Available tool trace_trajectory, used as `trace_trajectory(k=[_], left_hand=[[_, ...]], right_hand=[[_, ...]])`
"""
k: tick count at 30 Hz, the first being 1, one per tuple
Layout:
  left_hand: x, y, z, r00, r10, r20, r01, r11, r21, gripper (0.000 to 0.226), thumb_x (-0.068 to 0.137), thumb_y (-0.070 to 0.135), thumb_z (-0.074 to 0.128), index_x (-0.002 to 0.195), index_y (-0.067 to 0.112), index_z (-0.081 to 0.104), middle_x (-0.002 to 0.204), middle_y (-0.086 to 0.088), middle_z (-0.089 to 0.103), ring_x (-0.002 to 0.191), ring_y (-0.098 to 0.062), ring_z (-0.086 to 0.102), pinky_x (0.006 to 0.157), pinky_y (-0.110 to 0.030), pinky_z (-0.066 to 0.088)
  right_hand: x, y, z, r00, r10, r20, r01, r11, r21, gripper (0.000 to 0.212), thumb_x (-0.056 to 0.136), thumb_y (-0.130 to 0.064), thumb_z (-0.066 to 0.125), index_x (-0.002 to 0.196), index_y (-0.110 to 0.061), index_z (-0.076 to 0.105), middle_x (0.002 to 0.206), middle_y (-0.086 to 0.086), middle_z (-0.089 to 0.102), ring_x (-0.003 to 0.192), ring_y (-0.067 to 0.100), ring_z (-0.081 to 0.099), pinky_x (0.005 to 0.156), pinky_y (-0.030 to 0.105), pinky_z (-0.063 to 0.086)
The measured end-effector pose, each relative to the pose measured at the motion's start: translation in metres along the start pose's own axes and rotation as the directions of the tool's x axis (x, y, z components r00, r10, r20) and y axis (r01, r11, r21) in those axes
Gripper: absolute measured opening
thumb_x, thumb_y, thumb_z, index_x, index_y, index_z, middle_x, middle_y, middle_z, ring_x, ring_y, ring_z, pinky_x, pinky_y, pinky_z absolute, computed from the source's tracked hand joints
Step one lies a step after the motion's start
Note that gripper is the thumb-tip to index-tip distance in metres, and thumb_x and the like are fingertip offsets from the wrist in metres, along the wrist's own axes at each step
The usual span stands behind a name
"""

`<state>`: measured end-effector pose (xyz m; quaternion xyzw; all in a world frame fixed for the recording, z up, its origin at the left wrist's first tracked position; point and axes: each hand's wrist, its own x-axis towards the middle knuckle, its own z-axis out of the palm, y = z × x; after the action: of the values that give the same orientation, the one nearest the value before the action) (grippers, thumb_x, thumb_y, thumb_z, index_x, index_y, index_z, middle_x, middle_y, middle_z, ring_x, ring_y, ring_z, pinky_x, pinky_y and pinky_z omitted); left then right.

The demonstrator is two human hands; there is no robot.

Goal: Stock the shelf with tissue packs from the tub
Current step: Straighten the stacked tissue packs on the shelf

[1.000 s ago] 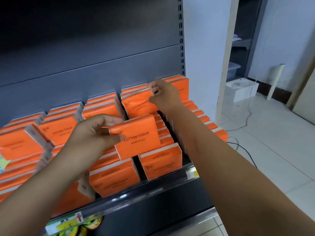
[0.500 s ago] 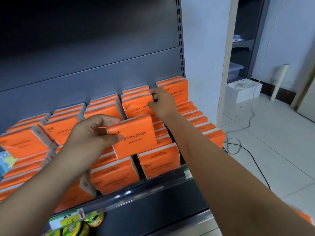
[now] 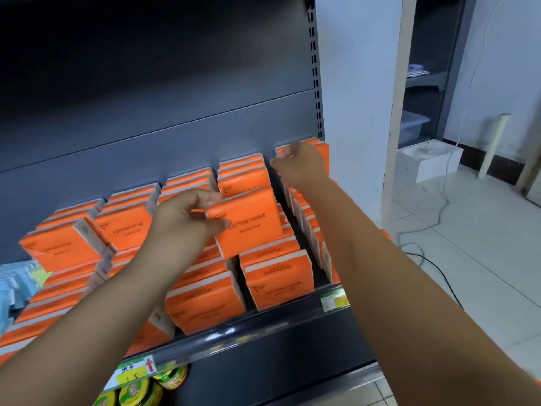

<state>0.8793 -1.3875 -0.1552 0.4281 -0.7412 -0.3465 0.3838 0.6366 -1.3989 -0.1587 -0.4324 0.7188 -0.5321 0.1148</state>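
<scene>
Rows of orange "COTTON TISSUE" packs (image 3: 278,276) stand on the dark shelf (image 3: 251,329). My left hand (image 3: 187,218) grips the left edge of one orange tissue pack (image 3: 248,224), held upright just above the middle rows. At the back right, my right hand (image 3: 298,165) has its fingers curled at the top left corner of the rearmost pack (image 3: 322,153) of the right-hand row, apparently pinching it. The tub is out of view.
Blue packs (image 3: 8,288) sit at the shelf's far left. Yellow-lidded jars (image 3: 137,391) stand on the shelf below, behind price tags (image 3: 134,373). To the right are a white wall, a white box (image 3: 430,162) and a cable (image 3: 433,259) on the tiled floor.
My right hand left the second row's rear pack and moved right to the last row's rear pack. My left hand lifted its pack slightly up and right.
</scene>
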Motion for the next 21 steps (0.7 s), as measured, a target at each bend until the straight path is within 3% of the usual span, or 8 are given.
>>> trace_trajectory(k=[2, 3, 8, 11, 13, 14, 17, 21], left_hand=[[0.014, 0.008, 0.02, 0.998, 0.026, -0.05, -0.026, 1.0, -0.004, 0.037, 0.068, 0.018, 0.09, 0.098, 0.031, 0.076, 0.105, 0.008, 0.076, 0.095, -0.018, 0.072, 0.103, -0.052, 0.052], [0.022, 0.014, 0.031, 0.997, 0.038, -0.07, -0.039, 0.999, -0.012, 0.034, 0.071, 0.015, 0.09, 0.096, 0.032, 0.075, 0.104, 0.006, 0.075, 0.093, -0.017, 0.071, 0.101, -0.048, 0.054], [0.057, 0.033, 0.086, 0.973, 0.135, -0.185, -0.141, 0.99, -0.016, 0.032, 0.082, 0.01, 0.082, 0.11, 0.024, 0.073, 0.101, 0.002, 0.072, 0.084, -0.015, 0.066, 0.085, -0.028, 0.056], [0.064, 0.045, 0.121, 0.957, 0.085, -0.277, -0.113, 0.99, -0.087, 0.031, 0.08, 0.014, 0.085, 0.098, 0.022, 0.06, 0.089, 0.007, 0.062, 0.078, -0.009, 0.059, 0.073, -0.016, 0.047], [0.07, 0.05, 0.142, 0.963, -0.003, -0.268, -0.054, 0.978, -0.203, 0.035, 0.078, 0.011, 0.087, 0.086, 0.021, 0.054, 0.078, 0.011, 0.058, 0.067, -0.003, 0.055, 0.065, -0.018, 0.044], [0.074, 0.052, 0.151, 0.966, -0.028, -0.256, -0.034, 0.971, -0.236, 0.038, 0.077, 0.01, 0.087, 0.081, 0.023, 0.052, 0.076, 0.012, 0.057, 0.064, -0.002, 0.054, 0.062, -0.019, 0.045], [0.084, 0.054, 0.167, 0.971, -0.054, -0.235, -0.001, 0.973, -0.231, 0.04, 0.079, 0.008, 0.084, 0.072, 0.029, 0.05, 0.074, 0.013, 0.055, 0.066, -0.008, 0.056, 0.06, -0.015, 0.045], [0.094, 0.045, 0.183, 0.975, -0.064, -0.214, 0.019, 0.978, -0.206, 0.03, 0.08, 0.015, 0.065, 0.065, 0.029, 0.044, 0.076, 0.004, 0.052, 0.072, -0.023, 0.051, 0.071, -0.04, 0.053]], right_hand=[[0.001, -0.008, -0.016, 0.993, 0.074, 0.09, -0.083, 0.991, 0.101, 0.028, 0.089, -0.032, 0.064, 0.079, -0.006, 0.07, 0.071, 0.01, 0.073, 0.055, 0.026, 0.067, 0.055, 0.028, 0.05], [0.001, -0.01, -0.024, 0.991, 0.098, 0.095, -0.109, 0.987, 0.117, 0.032, 0.09, -0.036, 0.063, 0.078, -0.006, 0.071, 0.069, 0.01, 0.072, 0.055, 0.027, 0.068, 0.054, 0.027, 0.05], [0.004, 0.003, -0.059, 0.981, 0.181, -0.065, -0.165, 0.967, 0.195, 0.04, 0.089, -0.039, 0.057, 0.083, -0.002, 0.071, 0.077, 0.015, 0.075, 0.066, 0.031, 0.075, 0.069, 0.042, 0.062], [0.01, 0.015, -0.067, 0.966, 0.204, -0.157, -0.176, 0.969, 0.174, 0.042, 0.08, -0.042, 0.057, 0.085, -0.002, 0.066, 0.087, 0.02, 0.074, 0.073, 0.031, 0.073, 0.078, 0.053, 0.063], [0.013, 0.021, -0.07, 0.959, 0.193, -0.208, -0.162, 0.975, 0.153, 0.029, 0.081, -0.036, 0.057, 0.075, -0.008, 0.056, 0.068, 0.013, 0.059, 0.064, 0.024, 0.057, 0.07, 0.044, 0.061], [0.014, 0.023, -0.072, 0.955, 0.192, -0.228, -0.16, 0.976, 0.151, 0.025, 0.083, -0.032, 0.057, 0.071, -0.012, 0.049, 0.061, 0.006, 0.047, 0.061, 0.022, 0.048, 0.063, 0.038, 0.052], [0.019, 0.034, -0.075, 0.935, 0.22, -0.279, -0.172, 0.967, 0.185, 0.029, 0.086, -0.026, 0.056, 0.065, -0.016, 0.038, 0.058, -0.002, 0.034, 0.059, 0.019, 0.038, 0.061, 0.033, 0.035], [0.022, 0.042, -0.071, 0.933, 0.242, -0.266, -0.185, 0.957, 0.222, 0.028, 0.086, -0.021, 0.055, 0.066, -0.015, 0.037, 0.059, -0.003, 0.033, 0.059, 0.018, 0.035, 0.06, 0.032, 0.033]])
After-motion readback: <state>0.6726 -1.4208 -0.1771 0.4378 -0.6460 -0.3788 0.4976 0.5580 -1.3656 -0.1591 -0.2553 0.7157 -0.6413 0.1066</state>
